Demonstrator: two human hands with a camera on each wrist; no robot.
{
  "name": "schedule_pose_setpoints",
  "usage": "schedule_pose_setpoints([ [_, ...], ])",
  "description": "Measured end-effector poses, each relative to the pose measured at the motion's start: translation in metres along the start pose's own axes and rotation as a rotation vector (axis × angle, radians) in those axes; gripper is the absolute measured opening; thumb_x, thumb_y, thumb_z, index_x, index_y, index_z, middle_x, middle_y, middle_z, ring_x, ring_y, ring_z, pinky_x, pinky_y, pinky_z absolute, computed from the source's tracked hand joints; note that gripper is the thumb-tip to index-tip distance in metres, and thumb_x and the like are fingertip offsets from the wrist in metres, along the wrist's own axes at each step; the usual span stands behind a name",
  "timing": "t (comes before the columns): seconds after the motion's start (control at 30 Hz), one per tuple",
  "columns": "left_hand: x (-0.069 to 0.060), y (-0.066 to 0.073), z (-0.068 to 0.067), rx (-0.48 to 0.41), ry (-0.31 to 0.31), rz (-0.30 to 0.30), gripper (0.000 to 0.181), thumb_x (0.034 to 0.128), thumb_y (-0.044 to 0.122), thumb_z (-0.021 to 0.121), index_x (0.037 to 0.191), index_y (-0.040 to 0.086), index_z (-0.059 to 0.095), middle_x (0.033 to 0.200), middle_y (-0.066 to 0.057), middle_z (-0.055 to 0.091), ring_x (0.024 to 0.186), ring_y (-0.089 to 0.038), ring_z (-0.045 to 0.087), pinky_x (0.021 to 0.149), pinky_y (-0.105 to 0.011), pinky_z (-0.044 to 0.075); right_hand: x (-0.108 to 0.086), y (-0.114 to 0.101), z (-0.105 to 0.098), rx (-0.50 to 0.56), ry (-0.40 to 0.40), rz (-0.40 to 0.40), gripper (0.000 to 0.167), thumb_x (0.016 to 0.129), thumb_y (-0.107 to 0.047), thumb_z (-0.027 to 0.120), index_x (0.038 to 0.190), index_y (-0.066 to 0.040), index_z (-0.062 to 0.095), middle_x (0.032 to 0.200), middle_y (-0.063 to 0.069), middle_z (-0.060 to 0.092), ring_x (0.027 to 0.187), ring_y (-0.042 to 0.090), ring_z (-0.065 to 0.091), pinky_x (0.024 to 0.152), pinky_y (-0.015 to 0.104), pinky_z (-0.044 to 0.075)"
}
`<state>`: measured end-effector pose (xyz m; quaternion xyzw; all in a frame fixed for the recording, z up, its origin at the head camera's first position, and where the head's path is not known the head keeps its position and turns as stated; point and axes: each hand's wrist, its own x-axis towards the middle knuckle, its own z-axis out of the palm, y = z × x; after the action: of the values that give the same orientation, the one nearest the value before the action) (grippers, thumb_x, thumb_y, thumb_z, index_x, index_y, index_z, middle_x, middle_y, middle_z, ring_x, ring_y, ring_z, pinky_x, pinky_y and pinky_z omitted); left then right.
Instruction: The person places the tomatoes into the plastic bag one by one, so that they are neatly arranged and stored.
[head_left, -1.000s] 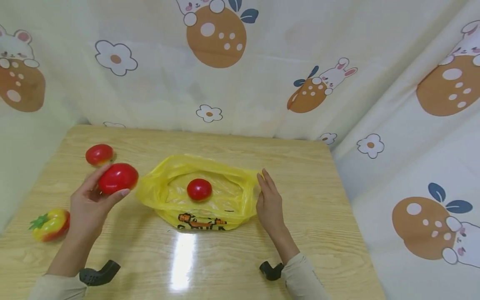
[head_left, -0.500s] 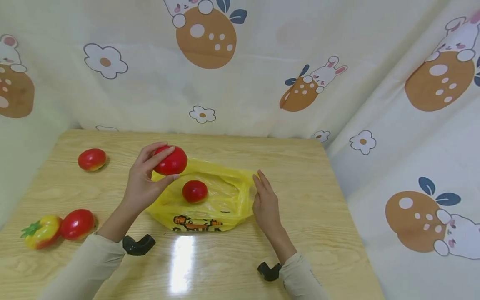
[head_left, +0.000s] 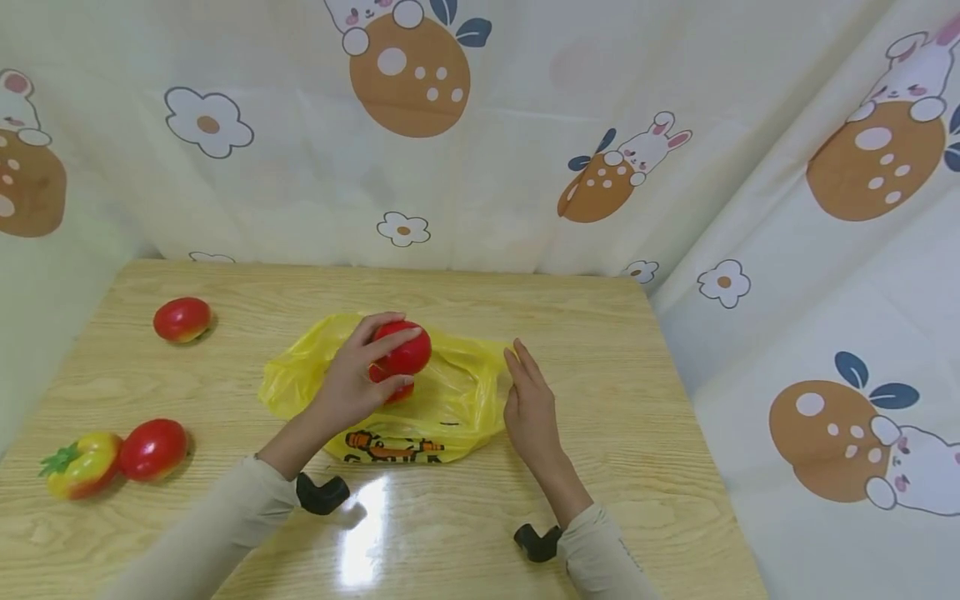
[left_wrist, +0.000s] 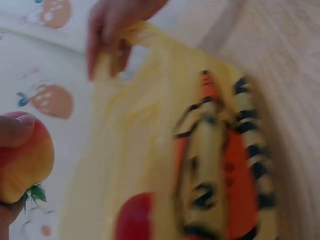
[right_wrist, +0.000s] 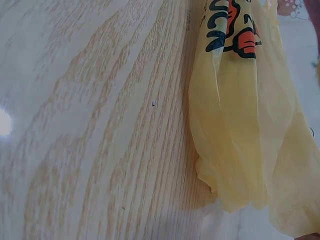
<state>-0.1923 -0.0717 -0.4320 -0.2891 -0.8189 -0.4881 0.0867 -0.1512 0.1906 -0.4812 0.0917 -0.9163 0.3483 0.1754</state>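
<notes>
Head view: yellow bag (head_left: 468, 443); left hand (head_left: 352, 379) above its mouth, pinching red fruit (head_left: 407, 348); second fruit (head_left: 402, 394) inside; right hand (head_left: 533, 414) pinching bag's right edge. Risk, from where I stand: slackened edge collapsing the mouth, dropped fruit landing outside.

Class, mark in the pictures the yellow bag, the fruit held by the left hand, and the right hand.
Yellow bag (right_wrist: 235, 120): right wrist view, on its side wall.
Held fruit (head_left: 410, 352): head view, on its red skin.
Right hand (head_left: 532, 417): head view, on its back.
</notes>
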Motion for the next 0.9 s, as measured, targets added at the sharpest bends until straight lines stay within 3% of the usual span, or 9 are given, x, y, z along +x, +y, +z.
schedule_pose_setpoints([
  [0.13,0.004,-0.004,0.021,0.012,-0.103,-0.008,0.059,0.075,-0.003,0.082,0.129,0.012,0.063,0.14,-0.016,0.046,0.125,-0.04,0.05,0.093,-0.052,0.053,0.0,0.0,0.0,0.004,0.013,-0.001,0.044,0.095,0.015,0.042,0.137,0.008,0.049,0.151,0.02,0.041,0.133,0.036,0.048,0.096,0.044,0.052],
  [0.37,0.007,-0.025,0.055,0.075,-0.215,0.018,0.061,0.0753,-0.001,0.082,0.131,0.01,0.061,0.138,-0.019,0.047,0.121,-0.037,0.054,0.095,-0.049,0.053,-0.003,-0.001,-0.001,-0.007,0.012,-0.011,0.043,0.095,0.014,0.043,0.137,0.008,0.05,0.15,0.02,0.042,0.132,0.036,0.049,0.095,0.044,0.052],
  [0.47,0.004,-0.032,0.066,0.121,-0.294,0.017,0.06,0.0776,0.001,0.081,0.133,0.011,0.06,0.139,-0.016,0.047,0.123,-0.033,0.052,0.099,-0.047,0.051,-0.003,-0.001,0.0,-0.007,0.009,-0.006,0.042,0.096,0.012,0.042,0.137,0.008,0.05,0.151,0.02,0.042,0.132,0.035,0.049,0.096,0.043,0.052],
  [0.67,-0.003,-0.04,0.08,0.272,-0.467,0.106,0.064,0.0823,0.015,0.08,0.14,0.011,0.053,0.14,-0.016,0.046,0.123,-0.03,0.052,0.105,-0.043,0.047,-0.005,-0.001,0.002,-0.019,0.001,-0.009,0.043,0.095,0.014,0.043,0.137,0.007,0.051,0.15,0.018,0.043,0.131,0.035,0.05,0.095,0.043,0.052],
  [0.8,-0.005,-0.041,0.085,0.368,-0.497,0.163,0.068,0.0844,0.022,0.078,0.144,0.012,0.048,0.145,-0.019,0.045,0.129,-0.033,0.049,0.108,-0.045,0.044,-0.006,0.0,0.003,-0.025,-0.003,-0.015,0.043,0.094,0.014,0.043,0.136,0.008,0.051,0.15,0.019,0.043,0.13,0.036,0.051,0.095,0.044,0.052],
  [0.9,-0.005,-0.04,0.087,0.393,-0.492,0.144,0.07,0.0855,0.029,0.077,0.146,0.016,0.045,0.15,-0.019,0.04,0.136,-0.036,0.041,0.112,-0.048,0.039,-0.006,0.0,0.002,-0.021,-0.004,-0.008,0.043,0.095,0.014,0.043,0.136,0.008,0.051,0.151,0.019,0.042,0.13,0.036,0.05,0.096,0.045,0.052],
])
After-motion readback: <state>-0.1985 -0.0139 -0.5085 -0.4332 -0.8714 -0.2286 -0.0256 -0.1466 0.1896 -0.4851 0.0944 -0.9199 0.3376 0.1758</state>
